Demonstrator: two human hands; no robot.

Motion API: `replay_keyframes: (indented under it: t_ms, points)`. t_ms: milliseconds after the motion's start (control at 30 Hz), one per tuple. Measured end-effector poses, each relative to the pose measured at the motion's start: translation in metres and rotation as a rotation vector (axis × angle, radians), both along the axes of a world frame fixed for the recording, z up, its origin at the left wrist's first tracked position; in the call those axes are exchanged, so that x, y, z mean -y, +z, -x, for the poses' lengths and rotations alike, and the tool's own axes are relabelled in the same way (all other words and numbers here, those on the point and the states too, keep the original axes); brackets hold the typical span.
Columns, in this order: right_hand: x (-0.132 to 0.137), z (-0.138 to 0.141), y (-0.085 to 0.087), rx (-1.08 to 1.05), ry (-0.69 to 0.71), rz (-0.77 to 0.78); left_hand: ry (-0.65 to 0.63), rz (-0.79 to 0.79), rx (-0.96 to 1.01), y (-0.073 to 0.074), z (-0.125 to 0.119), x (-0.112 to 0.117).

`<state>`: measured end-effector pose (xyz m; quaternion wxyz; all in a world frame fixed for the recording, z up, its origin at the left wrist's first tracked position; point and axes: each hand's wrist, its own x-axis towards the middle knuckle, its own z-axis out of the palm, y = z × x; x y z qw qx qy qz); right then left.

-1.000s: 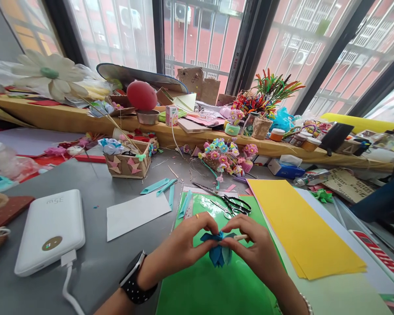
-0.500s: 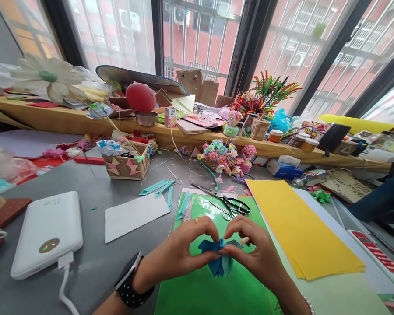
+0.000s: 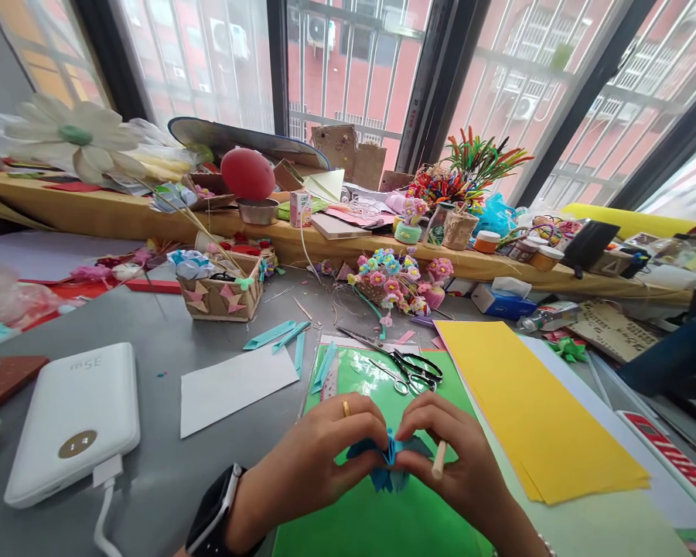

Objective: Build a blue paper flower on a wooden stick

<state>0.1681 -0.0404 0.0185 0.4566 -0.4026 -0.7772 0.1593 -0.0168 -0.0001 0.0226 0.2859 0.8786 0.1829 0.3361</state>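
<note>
The left hand (image 3: 319,456) and right hand (image 3: 458,464) have their grip clamped on a blue paper flower (image 3: 387,456). Its folds spread sideways, tail toward the person. A wooden stick (image 3: 439,459) sits in the right fingers. Below lies a green sheet (image 3: 371,518) on the bench (image 3: 162,348), with scissors (image 3: 409,370) just beyond and yellow paper (image 3: 527,402) to the right. A cardboard basket (image 3: 220,292) farther back holds a pale paper bloom.

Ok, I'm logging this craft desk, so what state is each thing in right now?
left hand, pinching the blue paper flower.
right hand, pinching the same flower, wooden stick held in its fingers.
blue paper flower, folded, held over the green sheet.
scissors, lying unheld on the green sheet.
power bank, cable plugged in.
yellow paper, flat stack, untouched.
</note>
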Motion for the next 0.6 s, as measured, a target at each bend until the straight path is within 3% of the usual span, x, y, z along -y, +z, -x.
replay_keyframes:
  t_ms: [233, 600]
  points:
    - [0.0019, -0.0015, 0.0011, 0.038, 0.092, 0.056, -0.007, -0.045, -0.059, 0.0011, 0.003, 0.0004]
    - [-0.0005, -0.0007, -0.0007, 0.032, 0.095, 0.403, -0.043, 0.258, -0.096, -0.0004, 0.0018, -0.0024]
